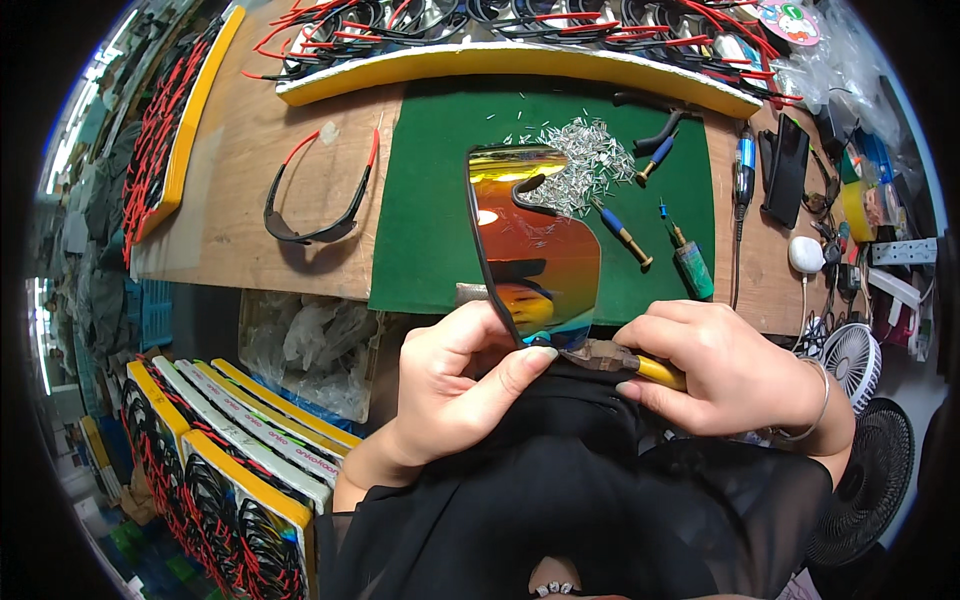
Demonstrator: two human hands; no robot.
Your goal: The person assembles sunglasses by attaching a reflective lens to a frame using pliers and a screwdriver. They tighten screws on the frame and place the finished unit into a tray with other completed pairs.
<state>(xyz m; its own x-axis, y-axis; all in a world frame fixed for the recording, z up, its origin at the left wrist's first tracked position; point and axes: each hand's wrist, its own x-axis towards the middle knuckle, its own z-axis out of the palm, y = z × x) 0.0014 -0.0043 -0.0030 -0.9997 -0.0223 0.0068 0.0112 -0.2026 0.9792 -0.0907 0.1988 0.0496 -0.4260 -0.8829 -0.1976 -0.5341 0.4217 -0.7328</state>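
Observation:
My left hand (450, 380) is closed on a pair of sunglasses with a large orange-yellow mirrored lens (545, 240) in a black frame, tilted upright over the table's front edge. In my right hand (715, 360) is a pair of pliers with yellow handles (660, 373). Their jaws meet the lower end of the frame, beside my left thumb; what exactly they grip is too small to tell. Behind the lens, a pile of small silver metal pins (597, 155) lies on a green mat (425, 200).
Screwdrivers (622, 235), a green-handled tool (692, 265) and black-handled pliers (658, 130) lie right of the pins. Another pair of glasses (310, 236) rests at left. Yellow-edged trays (500, 62) of glasses stand behind and lower left. A phone (787, 170) and fans (862, 480) are at right.

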